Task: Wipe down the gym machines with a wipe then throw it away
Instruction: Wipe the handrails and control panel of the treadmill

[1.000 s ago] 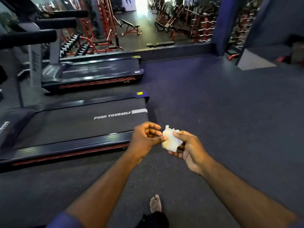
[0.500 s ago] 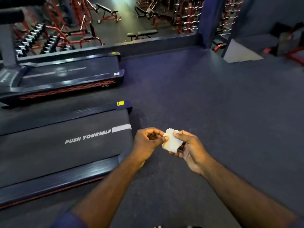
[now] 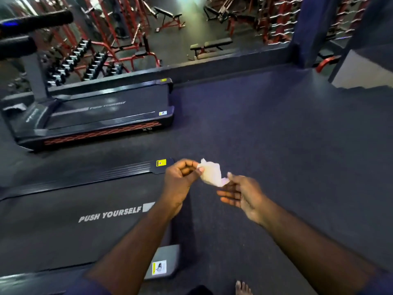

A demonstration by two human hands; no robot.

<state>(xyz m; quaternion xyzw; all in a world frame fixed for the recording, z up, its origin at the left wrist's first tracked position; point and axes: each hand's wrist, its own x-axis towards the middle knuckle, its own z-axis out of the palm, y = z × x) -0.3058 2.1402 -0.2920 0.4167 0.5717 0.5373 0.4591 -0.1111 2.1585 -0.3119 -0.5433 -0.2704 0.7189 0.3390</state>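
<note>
Belt of the near treadmill [image 3: 63,231] reads "PUSH YOURSELF". The far treadmill [image 3: 102,116] has the same words, blurred, plus "X10" on its side rail. The yellow sticker [image 3: 161,163] is too small to read. The wipe [image 3: 211,174] is in mid-air over the floor [image 3: 276,145], just off the near treadmill's rear corner. The left hand [image 3: 180,182] pinches its upper end. The right hand [image 3: 242,194] was pinching it half a second ago; now its fingers are straight and only the thumb tip touches the lower corner. The wipe is less bunched.
</note>
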